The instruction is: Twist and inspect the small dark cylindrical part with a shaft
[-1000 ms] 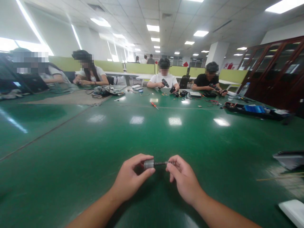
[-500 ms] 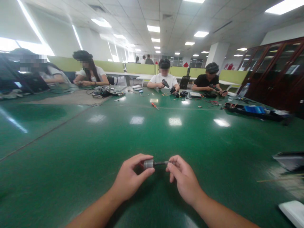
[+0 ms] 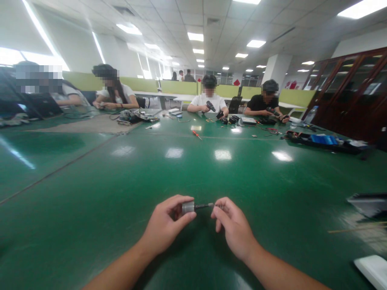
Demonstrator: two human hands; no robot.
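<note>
My left hand (image 3: 169, 221) is closed around a short grey metal cylinder (image 3: 188, 207), thumb below and fingers above. A thin dark shaft (image 3: 203, 206) sticks out of that cylinder to the right, with a lighter tip. Close to the tip, my right hand (image 3: 234, 223) is closed in a pinch on a small metal piece (image 3: 221, 207). Fingers cover most of this piece, so its kind cannot be made out. Both hands are just above the green table (image 3: 193, 173).
An orange screwdriver (image 3: 196, 134) lies farther off. At right are a long black tray (image 3: 320, 141) with blue items, a thin stick (image 3: 353, 228) and a white object (image 3: 373, 270). Across the table people sit working; one (image 3: 208, 100) holds a power drill (image 3: 211, 106).
My left hand has shifted slightly left with the cylinder, and the shaft tip has drawn back a little from my right fingertips. My right hand stays almost still.
</note>
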